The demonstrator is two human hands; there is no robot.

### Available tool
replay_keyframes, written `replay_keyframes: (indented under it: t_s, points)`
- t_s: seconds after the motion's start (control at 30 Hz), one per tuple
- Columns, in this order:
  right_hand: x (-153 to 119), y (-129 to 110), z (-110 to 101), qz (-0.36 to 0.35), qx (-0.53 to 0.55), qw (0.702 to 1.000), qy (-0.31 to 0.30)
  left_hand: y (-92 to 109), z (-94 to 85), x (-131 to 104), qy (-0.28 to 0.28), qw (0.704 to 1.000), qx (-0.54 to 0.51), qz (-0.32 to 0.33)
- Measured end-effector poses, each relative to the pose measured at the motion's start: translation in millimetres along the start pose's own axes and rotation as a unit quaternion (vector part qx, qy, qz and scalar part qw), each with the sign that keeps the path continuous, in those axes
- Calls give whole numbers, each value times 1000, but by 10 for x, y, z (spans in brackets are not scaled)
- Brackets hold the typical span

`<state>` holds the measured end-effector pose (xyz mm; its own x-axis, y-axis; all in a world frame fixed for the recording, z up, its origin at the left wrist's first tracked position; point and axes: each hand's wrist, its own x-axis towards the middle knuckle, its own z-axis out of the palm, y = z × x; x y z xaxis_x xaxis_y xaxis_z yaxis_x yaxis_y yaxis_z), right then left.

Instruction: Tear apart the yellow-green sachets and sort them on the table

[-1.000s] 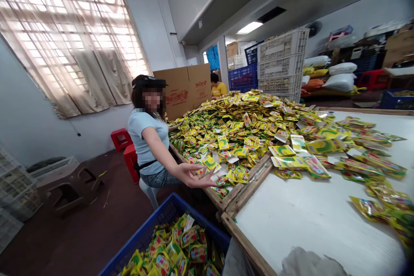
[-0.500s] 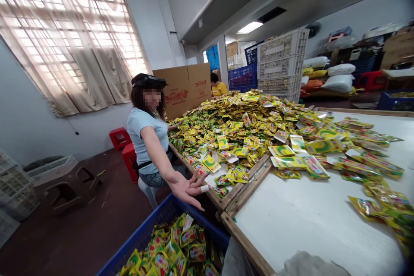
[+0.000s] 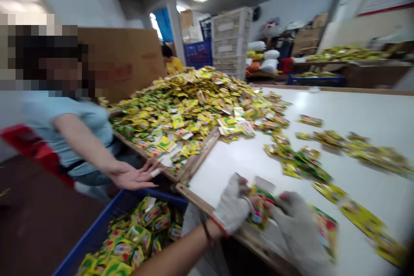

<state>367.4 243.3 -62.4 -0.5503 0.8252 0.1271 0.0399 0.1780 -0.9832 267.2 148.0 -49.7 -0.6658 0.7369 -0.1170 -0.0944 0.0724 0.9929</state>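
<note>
My left hand (image 3: 233, 205), in a pale work glove with bare fingertips, pinches the left side of a small yellow, red and green snack packet (image 3: 258, 211). From the other side, my right hand (image 3: 299, 230), gloved alike and smeared by motion, closes its fingers on the same packet. Both are just above the near edge of the white table (image 3: 220, 172). Another packet (image 3: 326, 228) shows beside my right hand; whether that hand touches it, I cannot tell. Loose packets (image 3: 297, 159) lie on the tabletop beyond my hands.
A blue crate (image 3: 93, 228) of packets stands below left. Over its far edge a co-worker's open hand (image 3: 136, 177) reaches out, palm up. A big heap of packets (image 3: 187, 103) covers the adjoining table, bordered by a wooden edge (image 3: 200, 155). Stacked crates (image 3: 231, 39) stand behind.
My view has swung right and down. Both my gloved hands have come clearly into view with a packet between them. The co-worker's hand stays stretched out over the crate.
</note>
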Motion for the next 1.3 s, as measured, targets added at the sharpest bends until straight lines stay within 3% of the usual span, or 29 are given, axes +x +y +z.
replay_keyframes:
  t_s: [0.03,0.13,0.3,0.43,0.57,0.73,0.97,1.13,1.3]
  points:
    - [-32,-17,8,15,17,1000,-14,-16,-44,6,-7,1000,8,24]
    - [-85,-41,33,59,58,994,-68,1,-267,99,-104,993,32,55]
    - [-118,-90,-53,47,-40,994,-88,131,-358,132,-196,972,95,83]
    - [-78,-163,-116,27,-74,994,-73,158,-299,174,-196,965,126,120]
    - [-30,-210,-109,11,3,998,-59,130,-281,242,-192,976,62,77]
    - [-34,-258,-95,-41,-126,988,-75,203,-319,279,-209,958,156,120]
    - [-35,-365,-111,-10,-171,982,-80,324,-350,371,-273,944,159,95]
    - [-101,-347,-158,-36,-124,986,-106,401,-420,329,-286,916,230,163]
    - [-268,-221,-214,-129,-106,980,-111,335,-477,145,-313,873,249,277]
